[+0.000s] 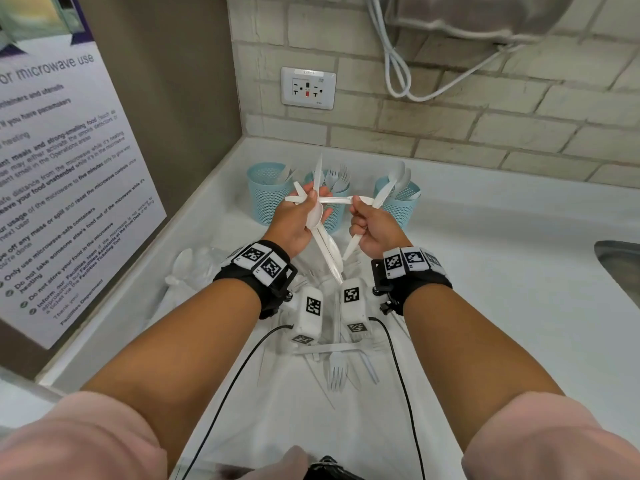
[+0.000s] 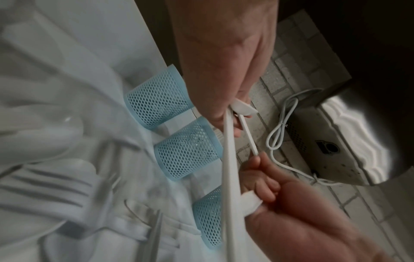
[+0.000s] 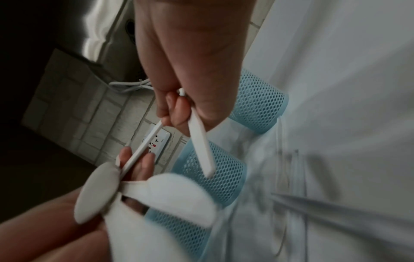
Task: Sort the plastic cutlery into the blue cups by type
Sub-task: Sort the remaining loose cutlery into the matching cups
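White counter (image 1: 485,258) fills the view, and three blue mesh cups (image 1: 265,192) line its far edge at twelve o'clock: left cup looks like knives, middle forks, right spoons, so sorting is well underway. Loose cutlery (image 1: 337,370) waits at six o'clock below the wrists. Left hand (image 1: 298,220) is curled round a fanned bundle of spoons and knives (image 1: 320,237), a holding stock to pick from. Right hand (image 1: 372,230) is closed on one white piece (image 1: 351,245) and pinches a handle (image 1: 341,200) out of the bundle, probably bound for its matching cup.
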Tool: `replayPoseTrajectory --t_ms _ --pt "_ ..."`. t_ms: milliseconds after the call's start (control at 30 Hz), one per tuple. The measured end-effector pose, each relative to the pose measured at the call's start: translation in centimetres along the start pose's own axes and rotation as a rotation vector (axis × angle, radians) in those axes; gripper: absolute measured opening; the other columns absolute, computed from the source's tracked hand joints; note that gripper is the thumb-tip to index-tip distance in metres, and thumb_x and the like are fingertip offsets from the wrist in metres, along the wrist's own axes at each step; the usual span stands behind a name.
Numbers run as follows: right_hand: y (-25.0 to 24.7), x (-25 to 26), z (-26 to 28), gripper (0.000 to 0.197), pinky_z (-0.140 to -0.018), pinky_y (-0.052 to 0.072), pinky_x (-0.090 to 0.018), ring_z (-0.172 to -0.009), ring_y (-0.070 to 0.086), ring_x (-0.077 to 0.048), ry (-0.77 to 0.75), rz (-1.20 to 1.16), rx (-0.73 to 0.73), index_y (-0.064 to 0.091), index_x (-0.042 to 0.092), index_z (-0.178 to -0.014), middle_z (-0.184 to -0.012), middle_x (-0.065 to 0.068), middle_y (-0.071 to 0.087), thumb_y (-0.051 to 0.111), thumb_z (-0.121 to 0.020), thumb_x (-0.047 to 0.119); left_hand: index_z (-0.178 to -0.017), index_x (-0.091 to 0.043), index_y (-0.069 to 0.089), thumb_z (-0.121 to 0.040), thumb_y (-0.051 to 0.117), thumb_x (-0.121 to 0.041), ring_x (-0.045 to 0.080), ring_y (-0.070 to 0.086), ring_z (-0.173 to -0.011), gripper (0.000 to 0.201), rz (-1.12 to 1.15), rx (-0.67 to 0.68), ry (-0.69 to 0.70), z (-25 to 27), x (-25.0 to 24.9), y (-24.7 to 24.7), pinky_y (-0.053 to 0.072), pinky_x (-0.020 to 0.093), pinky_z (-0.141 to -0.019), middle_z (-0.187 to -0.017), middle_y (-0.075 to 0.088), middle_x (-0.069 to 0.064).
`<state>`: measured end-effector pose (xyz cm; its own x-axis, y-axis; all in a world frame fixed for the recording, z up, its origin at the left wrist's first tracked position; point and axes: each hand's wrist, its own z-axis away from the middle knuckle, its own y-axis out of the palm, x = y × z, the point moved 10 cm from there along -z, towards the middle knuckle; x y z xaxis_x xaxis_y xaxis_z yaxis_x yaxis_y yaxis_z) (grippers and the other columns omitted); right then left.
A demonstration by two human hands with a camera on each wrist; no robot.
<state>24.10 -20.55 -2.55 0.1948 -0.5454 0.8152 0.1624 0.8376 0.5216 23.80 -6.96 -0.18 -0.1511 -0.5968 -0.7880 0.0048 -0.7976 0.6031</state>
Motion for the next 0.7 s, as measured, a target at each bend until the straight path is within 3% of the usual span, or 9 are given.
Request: replayPoseTrajectory --t_ms 133,267,367,433,467,533,600,633,700 --pt "-0.4 0.8 0.0 0.014 -0.036 0.028 -0.013 -0.041 0.035 -0.002 -0.059 0.053 -0.03 0.059 0.01 -0.085 -0.069 -0.001 0.049 0.05 -0.096 0.014 -0.128 -0.001 0.047 -0.098 0.043 -0.004 0.014 0.062 -0.094 0.031 -0.024 0.0 -0.02 0.1 0.4 -0.7 0.055 0.028 -0.081 -0.103 0.064 0.004" --pt "-0.2 1.0 -0.2 0.025 -0.042 0.034 -0.015 -0.057 0.038 -0.007 -0.065 0.025 -0.038 0.06 0.009 -0.087 -0.072 -0.002 0.047 0.04 -0.101 0.016 -0.127 0.0 0.047 -0.098 0.043 -0.003 0.013 0.063 -0.091 0.03 -0.029 0.007 -0.028 0.3 0.8 -0.7 0.056 0.025 -0.08 -0.099 0.065 0.003" --pt "-0.8 1.1 -0.2 0.025 -0.064 0.049 -0.023 -0.07 0.055 -0.013 -0.076 -0.111 -0.074 0.053 0.012 -0.087 -0.077 -0.005 0.062 0.035 -0.102 0.02 -0.128 0.001 0.047 -0.098 0.043 -0.004 0.014 0.063 -0.094 0.031 -0.031 -0.008 -0.024 0.3 0.7 -1.0 0.056 0.024 -0.079 -0.111 0.063 0.007" --pt "-1.0 1.3 0.1 0.025 -0.085 0.051 -0.037 -0.08 0.061 -0.02 -0.095 -0.215 -0.09 0.047 0.013 -0.088 -0.083 -0.01 0.065 0.031 -0.103 0.025 -0.13 0.001 0.044 -0.098 0.042 -0.004 0.018 0.061 -0.102 0.033 -0.031 -0.028 -0.021 0.4 0.7 -1.3 0.053 0.025 -0.082 -0.122 0.058 0.012" --pt "-1.2 1.6 0.2 0.026 -0.088 0.05 -0.042 -0.079 0.061 -0.022 -0.111 -0.268 -0.108 0.045 0.013 -0.087 -0.082 -0.012 0.062 0.03 -0.103 0.027 -0.132 0.002 0.043 -0.098 0.041 -0.004 0.02 0.059 -0.105 0.034 -0.021 -0.034 -0.02 0.3 0.6 -1.4 0.053 0.025 -0.083 -0.124 0.057 0.013" --pt "-1.8 2.0 0.4 0.03 -0.073 0.052 -0.036 -0.063 0.055 -0.018 -0.136 -0.334 -0.146 0.044 0.014 -0.085 -0.07 -0.009 0.051 0.03 -0.103 0.033 -0.133 0.002 0.041 -0.099 0.041 -0.004 0.02 0.06 -0.103 0.035 0.016 -0.035 -0.014 0.3 0.3 -1.5 0.053 0.024 -0.083 -0.124 0.055 0.015" --pt "-1.8 2.0 0.3 0.03 -0.044 0.039 -0.02 -0.043 0.038 -0.009 -0.114 -0.231 -0.126 0.046 0.016 -0.084 -0.062 -0.001 0.038 0.034 -0.101 0.038 -0.133 0.004 0.041 -0.098 0.042 -0.004 0.02 0.062 -0.099 0.036 0.046 -0.039 -0.003 0.2 -0.1 -1.5 0.054 0.024 -0.081 -0.123 0.055 0.016" --pt "-1.6 1.7 0.2 0.026 -0.037 0.03 -0.017 -0.038 0.031 -0.006 -0.085 -0.127 -0.098 0.047 0.018 -0.085 -0.06 0.002 0.034 0.039 -0.1 0.036 -0.134 0.005 0.04 -0.098 0.042 -0.004 0.02 0.062 -0.101 0.037 0.053 -0.042 0.001 0.2 -0.3 -1.5 0.054 0.023 -0.08 -0.125 0.055 0.018" --pt "-1.0 0.7 0.1 0.015 -0.032 0.023 -0.014 -0.036 0.026 -0.003 -0.02 0.103 -0.03 0.048 0.018 -0.084 -0.059 0.004 0.031 0.05 -0.097 0.025 -0.136 0.003 0.04 -0.099 0.042 -0.005 0.023 0.059 -0.11 0.038 0.049 -0.047 0.003 0.2 -0.4 -1.3 0.054 0.023 -0.079 -0.131 0.054 0.017"
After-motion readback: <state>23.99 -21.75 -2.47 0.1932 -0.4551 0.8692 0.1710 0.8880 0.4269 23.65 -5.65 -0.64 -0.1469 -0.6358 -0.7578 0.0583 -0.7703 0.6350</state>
